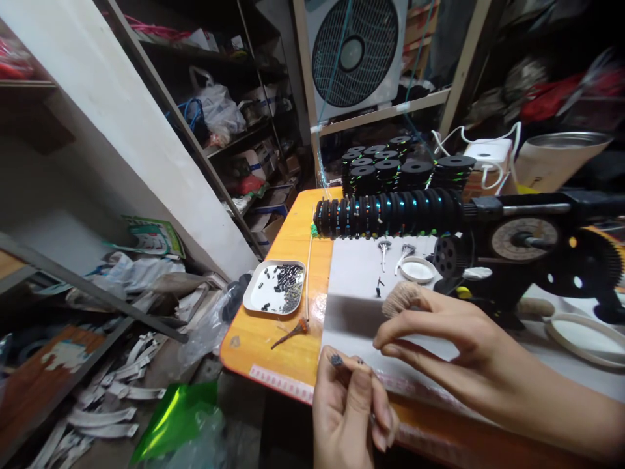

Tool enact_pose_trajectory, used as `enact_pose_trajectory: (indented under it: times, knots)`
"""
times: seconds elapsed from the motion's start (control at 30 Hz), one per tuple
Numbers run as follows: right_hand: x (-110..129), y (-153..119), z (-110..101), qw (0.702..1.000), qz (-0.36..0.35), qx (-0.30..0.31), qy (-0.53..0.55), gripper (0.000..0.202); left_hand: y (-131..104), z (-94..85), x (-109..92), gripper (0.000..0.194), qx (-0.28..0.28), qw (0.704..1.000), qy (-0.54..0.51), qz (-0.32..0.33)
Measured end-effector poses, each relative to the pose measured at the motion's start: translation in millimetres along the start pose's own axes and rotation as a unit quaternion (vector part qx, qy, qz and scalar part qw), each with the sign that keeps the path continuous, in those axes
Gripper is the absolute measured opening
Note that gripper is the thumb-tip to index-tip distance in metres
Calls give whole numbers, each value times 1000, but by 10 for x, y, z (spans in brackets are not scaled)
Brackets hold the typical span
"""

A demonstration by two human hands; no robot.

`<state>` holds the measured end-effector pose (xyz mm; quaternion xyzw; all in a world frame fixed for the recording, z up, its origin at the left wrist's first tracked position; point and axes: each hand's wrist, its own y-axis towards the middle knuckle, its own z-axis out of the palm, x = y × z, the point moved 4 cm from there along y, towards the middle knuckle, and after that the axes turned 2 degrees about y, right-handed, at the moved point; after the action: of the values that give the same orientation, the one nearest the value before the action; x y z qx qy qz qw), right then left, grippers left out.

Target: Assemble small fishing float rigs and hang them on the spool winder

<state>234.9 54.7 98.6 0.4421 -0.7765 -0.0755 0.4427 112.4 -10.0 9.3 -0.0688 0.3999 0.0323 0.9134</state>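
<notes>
At the table's front edge, my left hand (349,410) is closed on small dark parts (336,359), whose tips stick out between the fingers. My right hand (439,332) hovers just above and to the right, with a beige cover (401,299) on one finger. Its thumb and a finger come close together at the tips; whether they pinch anything small cannot be made out. Beyond the hands lies a black machine with a long ribbed roller (390,213). A white tray (250,301) at the left holds many small dark cylindrical pieces (288,277).
The orange table (293,241) bears a white sheet (349,293), a thin white stick (308,280) and a brown brush-like piece (293,331). Behind the roller stand stacks of black discs (385,166). A small round dish (417,269) lies before the machine.
</notes>
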Motion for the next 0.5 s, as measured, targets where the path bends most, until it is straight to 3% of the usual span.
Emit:
enact_pose_trajectory:
  times: [0.5]
  knots:
    - [-12, 11, -10, 1000, 2, -6, -7, 17, 7, 23, 2, 27, 7, 1000, -6, -4]
